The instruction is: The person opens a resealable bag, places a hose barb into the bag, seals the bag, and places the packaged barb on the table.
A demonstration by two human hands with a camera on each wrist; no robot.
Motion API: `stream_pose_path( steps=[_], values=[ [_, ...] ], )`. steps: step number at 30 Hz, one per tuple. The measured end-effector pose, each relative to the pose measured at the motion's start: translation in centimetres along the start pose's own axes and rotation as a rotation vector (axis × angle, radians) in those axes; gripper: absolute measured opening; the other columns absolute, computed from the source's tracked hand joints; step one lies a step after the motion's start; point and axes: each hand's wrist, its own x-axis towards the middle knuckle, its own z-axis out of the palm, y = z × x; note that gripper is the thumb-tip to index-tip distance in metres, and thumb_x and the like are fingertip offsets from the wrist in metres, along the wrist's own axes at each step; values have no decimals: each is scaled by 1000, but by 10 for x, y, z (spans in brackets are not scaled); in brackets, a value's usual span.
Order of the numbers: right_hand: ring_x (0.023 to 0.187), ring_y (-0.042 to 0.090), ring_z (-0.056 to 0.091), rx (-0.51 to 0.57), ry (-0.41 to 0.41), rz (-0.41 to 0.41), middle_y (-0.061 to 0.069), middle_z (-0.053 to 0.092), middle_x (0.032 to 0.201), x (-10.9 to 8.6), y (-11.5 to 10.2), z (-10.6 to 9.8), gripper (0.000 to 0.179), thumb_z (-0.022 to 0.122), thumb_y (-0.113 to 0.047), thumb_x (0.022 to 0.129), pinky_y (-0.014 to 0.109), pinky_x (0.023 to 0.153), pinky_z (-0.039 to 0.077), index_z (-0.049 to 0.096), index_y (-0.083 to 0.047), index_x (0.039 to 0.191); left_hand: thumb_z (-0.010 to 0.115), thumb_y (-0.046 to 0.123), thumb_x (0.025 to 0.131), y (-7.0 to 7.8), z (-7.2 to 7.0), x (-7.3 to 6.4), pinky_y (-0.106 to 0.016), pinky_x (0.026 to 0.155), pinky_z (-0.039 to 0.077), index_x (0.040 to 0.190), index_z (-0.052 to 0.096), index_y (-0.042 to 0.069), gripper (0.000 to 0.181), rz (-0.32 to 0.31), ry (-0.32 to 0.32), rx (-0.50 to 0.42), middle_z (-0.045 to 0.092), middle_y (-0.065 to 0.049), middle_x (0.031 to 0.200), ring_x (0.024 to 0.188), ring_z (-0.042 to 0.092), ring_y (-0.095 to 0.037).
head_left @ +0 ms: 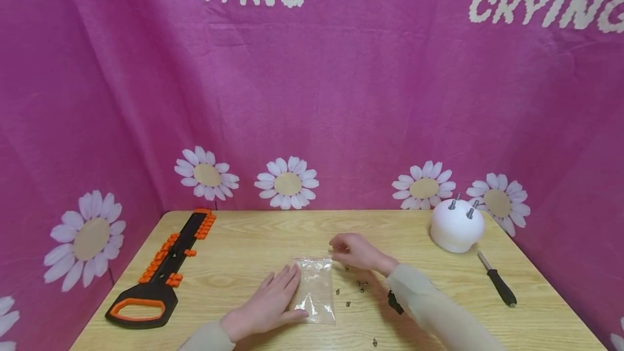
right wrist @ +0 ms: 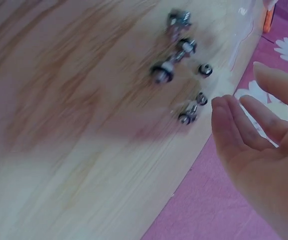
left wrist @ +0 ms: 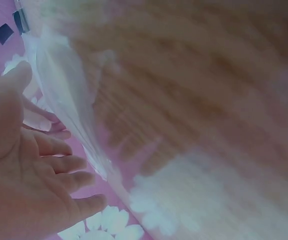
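Observation:
A clear zip bag (head_left: 314,294) lies flat on the wooden table. My left hand (head_left: 273,303) rests along its left edge with the fingers straight; in the left wrist view the clear plastic (left wrist: 66,85) stretches beside the fingers. My right hand (head_left: 359,252) hovers by the bag's upper right corner, its fingers loosely bent, thumb apart and nothing held in the right wrist view. Several small metal fasteners (head_left: 363,284) lie scattered right of the bag, below that hand. Seen closer in the right wrist view, the fasteners (right wrist: 186,46) look shiny with dark rings.
At the left lies a long black and orange rack (head_left: 163,270) with a looped handle. Back right stands a round white holder (head_left: 457,226) with metal bits sticking up. A black-handled screwdriver (head_left: 499,284) lies in front of it. Pink fabric (head_left: 312,96) walls the table.

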Motion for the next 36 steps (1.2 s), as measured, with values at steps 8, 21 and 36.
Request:
stream_pose_path(
  steps=[8,21,36],
  values=[
    [87,22,68,-25,-41,20,15,73,96,9,-11,8,24,70,-8,89,29,80,57,66,4,109,54,60,93,3,3,0,-60,113,34,149,37,-5,88,24,-38,42,36,-21,158,146,36,-38],
    [74,4,58,-50,-83,13,5,73,84,6,-14,13,5,70,-6,88,18,69,49,73,-5,92,50,60,96,2,1,3,-59,116,32,149,39,-2,82,-10,-93,13,38,-18,157,146,36,-36],
    [73,4,57,-59,-140,42,4,72,84,-3,-28,13,6,70,-9,88,19,68,49,73,-6,92,54,54,96,-1,-2,10,-55,114,36,145,44,-2,75,0,-84,63,44,-19,153,144,40,-37]
  ],
)
